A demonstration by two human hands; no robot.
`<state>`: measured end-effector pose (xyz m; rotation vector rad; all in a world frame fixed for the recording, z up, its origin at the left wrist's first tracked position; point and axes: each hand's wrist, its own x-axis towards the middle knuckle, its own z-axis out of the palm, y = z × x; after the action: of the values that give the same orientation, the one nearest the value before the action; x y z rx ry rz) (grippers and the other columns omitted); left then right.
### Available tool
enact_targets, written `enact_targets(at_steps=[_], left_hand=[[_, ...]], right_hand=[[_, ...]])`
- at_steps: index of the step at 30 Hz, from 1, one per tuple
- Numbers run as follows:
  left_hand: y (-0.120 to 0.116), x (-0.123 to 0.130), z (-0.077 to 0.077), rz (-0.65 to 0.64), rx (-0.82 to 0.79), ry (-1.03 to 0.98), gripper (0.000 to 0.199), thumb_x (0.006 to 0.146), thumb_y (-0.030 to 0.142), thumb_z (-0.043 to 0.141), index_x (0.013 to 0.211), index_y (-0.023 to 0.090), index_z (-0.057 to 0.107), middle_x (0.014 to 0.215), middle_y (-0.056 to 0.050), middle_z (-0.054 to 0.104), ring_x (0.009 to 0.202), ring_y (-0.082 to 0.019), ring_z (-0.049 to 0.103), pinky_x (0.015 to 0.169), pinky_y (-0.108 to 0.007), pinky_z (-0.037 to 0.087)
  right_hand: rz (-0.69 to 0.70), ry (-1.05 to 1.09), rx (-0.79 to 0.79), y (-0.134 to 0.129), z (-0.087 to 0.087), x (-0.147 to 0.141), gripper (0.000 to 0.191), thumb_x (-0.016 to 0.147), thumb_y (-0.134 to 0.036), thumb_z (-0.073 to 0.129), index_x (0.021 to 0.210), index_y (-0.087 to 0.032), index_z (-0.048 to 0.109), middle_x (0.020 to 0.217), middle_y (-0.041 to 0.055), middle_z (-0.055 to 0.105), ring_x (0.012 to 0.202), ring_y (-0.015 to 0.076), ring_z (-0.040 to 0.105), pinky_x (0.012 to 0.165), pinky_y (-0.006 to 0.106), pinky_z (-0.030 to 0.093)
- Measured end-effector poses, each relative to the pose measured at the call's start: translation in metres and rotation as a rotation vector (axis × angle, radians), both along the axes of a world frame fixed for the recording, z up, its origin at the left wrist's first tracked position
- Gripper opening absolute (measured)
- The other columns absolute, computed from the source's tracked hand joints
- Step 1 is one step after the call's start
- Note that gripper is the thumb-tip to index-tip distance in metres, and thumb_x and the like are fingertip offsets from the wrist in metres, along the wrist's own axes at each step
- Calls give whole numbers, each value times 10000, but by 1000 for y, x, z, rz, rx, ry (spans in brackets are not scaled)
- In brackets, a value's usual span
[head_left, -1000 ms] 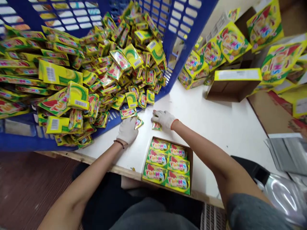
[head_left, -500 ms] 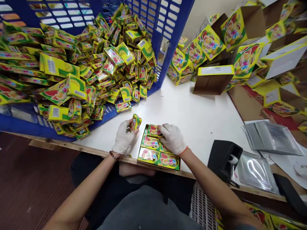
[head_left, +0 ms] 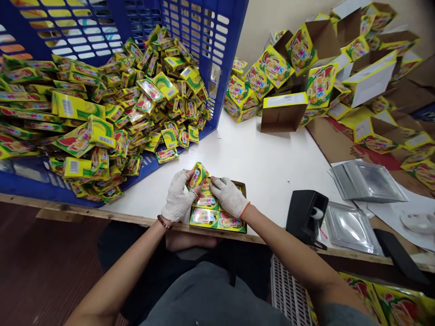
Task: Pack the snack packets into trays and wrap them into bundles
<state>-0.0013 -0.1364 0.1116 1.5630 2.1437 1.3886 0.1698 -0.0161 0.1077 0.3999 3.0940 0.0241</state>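
Observation:
My left hand (head_left: 177, 195), in a white knitted glove, grips a small yellow-green Twins carton (head_left: 198, 175) between thumb and fingers. The carton is tilted above the top left corner of a shallow display box (head_left: 244, 189). Similar cartons lie in rows inside that box, with the front row (head_left: 204, 218) fully showing. My right hand (head_left: 229, 195), also gloved, reaches over the box from the right. Its curled fingers are closed at the edge of another small carton (head_left: 206, 184) in the back row. The right palm hides part of the rows.
A blue plastic crate (head_left: 217, 68) heaped with small cartons (head_left: 136, 108) fills the left. Empty display boxes (head_left: 283, 113) pile up at the back right. A black tape dispenser (head_left: 302, 217) and clear plastic trays (head_left: 370, 181) sit on the right of the white table (head_left: 251, 154).
The left hand has brought its carton rightward, over the display box. My right hand has shifted left across the box, uncovering its back right corner. The camera view has turned slightly.

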Motion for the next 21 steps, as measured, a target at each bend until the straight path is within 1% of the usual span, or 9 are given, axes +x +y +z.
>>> enact_targets(at_steps=[3, 6, 9, 12, 14, 16, 19, 20, 21], left_hand=[[6, 1, 11, -33, 4, 41, 446, 857, 333, 623, 1285, 220, 564, 1266, -85, 597, 1219, -247, 550, 1090, -434, 459], [6, 0, 17, -57, 22, 73, 443, 861, 317, 623, 1290, 225, 561, 1273, -87, 596, 1206, -246, 560, 1074, -435, 471], [5, -2, 16, -66, 29, 102, 440, 864, 313, 629, 1289, 223, 564, 1266, -93, 602, 1193, -249, 568, 1060, -448, 480], [5, -3, 13, -75, 49, 124, 439, 865, 309, 628, 1288, 209, 560, 1243, -101, 608, 1167, -248, 581, 1030, -448, 505], [5, -3, 12, -97, 64, 160, 440, 867, 290, 623, 1293, 203, 553, 1223, -104, 613, 1155, -245, 588, 1015, -437, 517], [5, -2, 13, -132, 61, 232, 440, 860, 246, 612, 1294, 204, 550, 1220, -107, 611, 1152, -245, 588, 1010, -428, 522], [11, 4, 14, -223, 35, 401, 465, 819, 151, 578, 1280, 205, 566, 1242, -121, 602, 1165, -263, 574, 1000, -445, 522], [15, 8, 14, -271, 32, 457, 472, 803, 123, 563, 1268, 201, 575, 1237, -126, 605, 1165, -269, 571, 996, -452, 521], [19, 13, 13, -326, 34, 500, 483, 790, 100, 547, 1262, 198, 581, 1225, -129, 611, 1164, -272, 569, 996, -458, 518]], right_hand=[[38, -31, -12, 4, 6, 1, 416, 943, -149, 460, 1345, -126, 565, 1445, 187, 499, 1071, 304, 554, 901, 459, 481], [58, 14, -45, 5, 6, 5, 408, 945, -139, 465, 1342, -128, 557, 1403, 182, 532, 1110, 292, 551, 923, 445, 477], [23, 53, -39, 1, 3, 4, 406, 941, -133, 472, 1340, -130, 548, 1344, 175, 568, 1121, 286, 543, 933, 430, 469], [-18, 33, -64, 0, 1, -2, 327, 945, -158, 482, 1246, -144, 609, 1196, 154, 636, 1071, 292, 559, 912, 443, 463], [-33, 59, -191, 4, 0, -4, 271, 937, -158, 499, 1162, -156, 651, 1130, 136, 658, 1071, 280, 569, 926, 428, 458], [-130, 191, -417, 11, -1, -1, 267, 933, -145, 483, 1133, -164, 658, 1128, 122, 663, 1080, 248, 584, 944, 392, 462], [-365, 539, -811, 21, 2, 12, 348, 968, -228, 418, 1272, -163, 575, 1185, 113, 650, 1039, 200, 624, 895, 348, 506], [-399, 628, -904, 24, 5, 17, 385, 967, -277, 429, 1321, -167, 535, 1193, 107, 647, 1009, 192, 636, 864, 341, 521], [-396, 676, -959, 26, 9, 22, 411, 948, -318, 469, 1331, -177, 524, 1179, 94, 653, 978, 188, 644, 842, 337, 528]])
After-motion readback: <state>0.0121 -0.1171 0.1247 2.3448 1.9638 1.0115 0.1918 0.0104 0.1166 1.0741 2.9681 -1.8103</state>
